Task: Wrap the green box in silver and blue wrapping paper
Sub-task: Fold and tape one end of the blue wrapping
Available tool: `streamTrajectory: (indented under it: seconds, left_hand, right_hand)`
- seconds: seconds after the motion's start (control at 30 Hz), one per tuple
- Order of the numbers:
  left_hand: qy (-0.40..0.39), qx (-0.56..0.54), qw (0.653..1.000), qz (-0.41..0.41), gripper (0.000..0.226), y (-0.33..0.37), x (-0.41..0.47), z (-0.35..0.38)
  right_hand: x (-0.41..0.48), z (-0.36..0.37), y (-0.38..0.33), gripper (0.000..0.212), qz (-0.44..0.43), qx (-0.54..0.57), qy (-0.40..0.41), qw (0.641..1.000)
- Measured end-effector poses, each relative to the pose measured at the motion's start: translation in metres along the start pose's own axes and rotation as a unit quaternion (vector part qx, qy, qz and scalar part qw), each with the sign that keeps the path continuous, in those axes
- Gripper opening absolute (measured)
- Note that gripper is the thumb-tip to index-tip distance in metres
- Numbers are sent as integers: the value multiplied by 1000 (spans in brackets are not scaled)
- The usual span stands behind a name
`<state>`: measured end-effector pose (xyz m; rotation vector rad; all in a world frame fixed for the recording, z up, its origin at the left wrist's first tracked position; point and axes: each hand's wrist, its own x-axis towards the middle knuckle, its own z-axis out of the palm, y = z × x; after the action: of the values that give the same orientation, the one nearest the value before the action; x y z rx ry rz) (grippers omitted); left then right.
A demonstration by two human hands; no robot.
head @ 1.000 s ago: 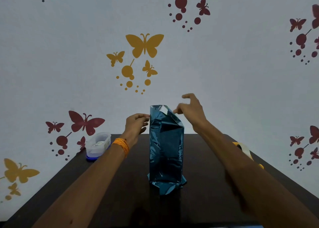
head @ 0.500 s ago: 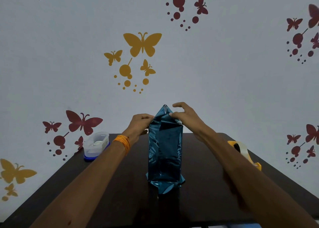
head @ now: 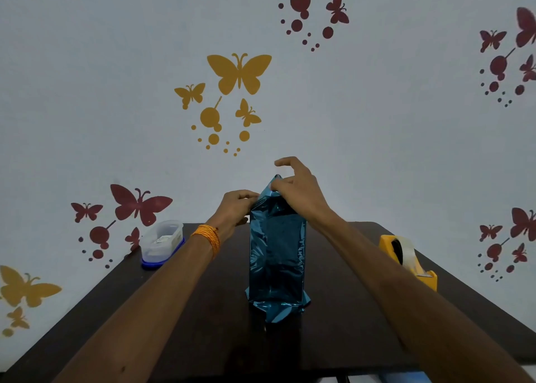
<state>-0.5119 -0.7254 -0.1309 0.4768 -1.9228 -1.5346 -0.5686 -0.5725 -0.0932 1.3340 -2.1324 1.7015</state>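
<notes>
fingers of right hand pinch the peaked top flap of the wrapping paper, index lifted clear. left hand fingers curl on the paper's top-left edge, bracing it. green box hidden inside the blue foil, which stands upright mid table, bottom end looks folded. step in hand: closing the top end. next: crease flap flat onto box top, pin with one hand, reach for tape dispenser at right. lidded tub at left, idle

Pale wall w/ butterfly decals (gold, maroon), dark brown table
</notes>
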Motion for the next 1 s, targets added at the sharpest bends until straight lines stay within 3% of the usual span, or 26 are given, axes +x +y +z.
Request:
streamTrajectory:
  seconds: [0.23, 0.37, 0.53, 0.8, 1.0]
  left_hand:
    - [-8, 19, 1000, 9, 19, -2, -2, -3]
    - [-29, 49, 998, 4, 21, 3, -4, -6]
    - [-19, 95, 992, 80, 19, 9, -2, -8]
    - [-52, 120, 986, 101, 17, 12, 4, -8]
    - [-57, 115, 987, 97, 24, 14, 1, -5]
  right_hand:
    - [1, -10, 9, 29, -9, 72, 60, 996]
    - [4, -20, 22, 43, 55, 74, 11, 996]
    - [-1, -29, 31, 52, 35, 148, -3, 988]
    - [-6, -23, 35, 91, -8, 36, -25, 999]
    - [-9, -20, 34, 60, -8, 104, -38, 994]
